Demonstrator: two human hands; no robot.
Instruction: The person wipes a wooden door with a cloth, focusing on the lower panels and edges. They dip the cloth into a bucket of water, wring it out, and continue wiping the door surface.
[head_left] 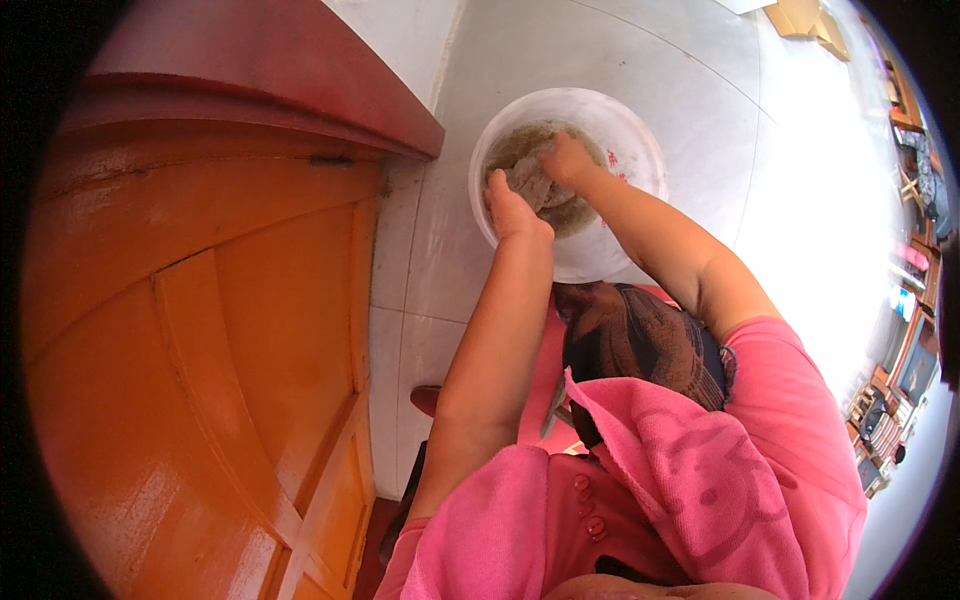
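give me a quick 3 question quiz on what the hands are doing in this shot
1. True or false: both hands are inside the white basin.
2. What do the left hand and right hand grip together? A) a grey cloth B) a metal spoon C) a green bottle
3. Fill in: the large orange door stands on the person's ____ side.

Key: 1 true; 2 A, the grey cloth in murky water; 3 left.

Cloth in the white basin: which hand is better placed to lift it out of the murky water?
Probably the right hand: it lies on top of the grey cloth and seems to grip it. The left hand sits at the cloth's near edge by the basin wall, seemingly only touching it.
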